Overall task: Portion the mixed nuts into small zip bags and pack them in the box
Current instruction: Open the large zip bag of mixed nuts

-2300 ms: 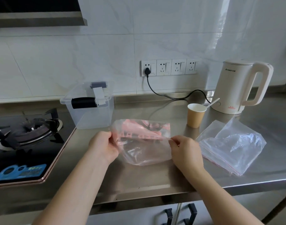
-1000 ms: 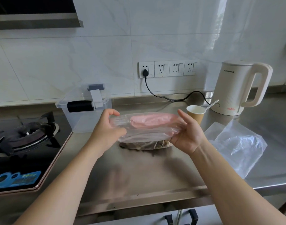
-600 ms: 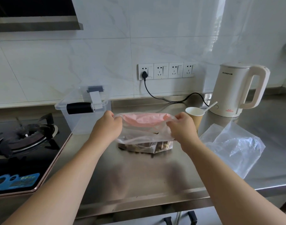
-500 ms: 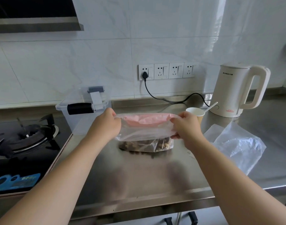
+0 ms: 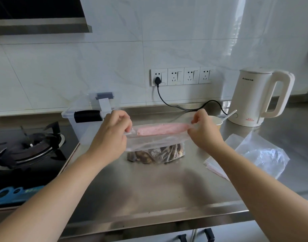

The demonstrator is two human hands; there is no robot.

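The kettle is the only thing with writing on it: a small dark brand mark near its top and a red mark near its base, both too small to read. The blue panel on the stove bears marks that cannot be made out either.

Left of the kettle, at the middle of the steel counter, stands the zip bag of nuts. Its bottom rests on the counter with the brown nuts gathered there, and its mouth points up. The pink zip strip runs level, left to right, so the bag's long axis lies parallel to the counter's front edge.

The left hand pinches the left end of the strip between thumb and curled fingers. The right hand pinches the right end in the same way, and the strip is drawn taut between them.

The clear plastic box, with its dark handle and grey latch, sits behind the left hand, at the counter's edge against the stove. The paper cup with a white stick in it stands between the right hand and the kettle. In front of the kettle lies a loose pile of empty bags, near the counter's front edge. Bare steel stretches from the nut bag to that front edge.
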